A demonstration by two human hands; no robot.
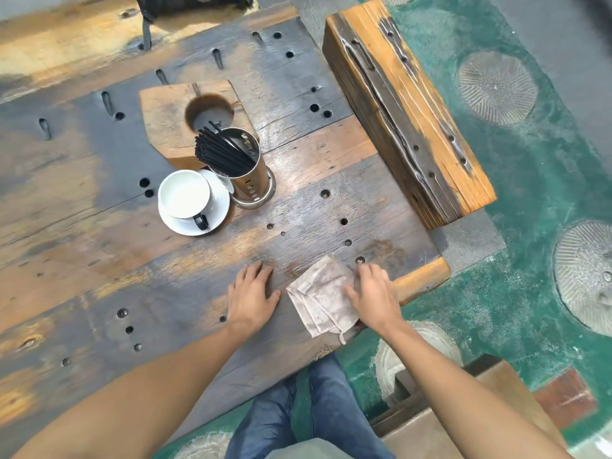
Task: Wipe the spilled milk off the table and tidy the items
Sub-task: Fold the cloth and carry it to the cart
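A folded, stained grey cloth [323, 294] lies flat near the front edge of the dark wooden table [99, 226]. My right hand [374, 293] rests on the cloth's right side, fingers spread. Just left of the cloth, my left hand [253, 294] lies flat on the bare wood, palm down, holding nothing. A white cup [183, 193] with a black handle stands on a white saucer [215, 215] further back. Touching the saucer's right side is a steel canister [253, 185] filled with black straws [220, 150]. No milk shows on the wood.
A wooden block with a round hole [165, 117] sits behind the canister. A long wooden bench [407, 104] runs along the table's right side. The table has many small holes. Green floor with round grates lies to the right; my legs are below the front edge.
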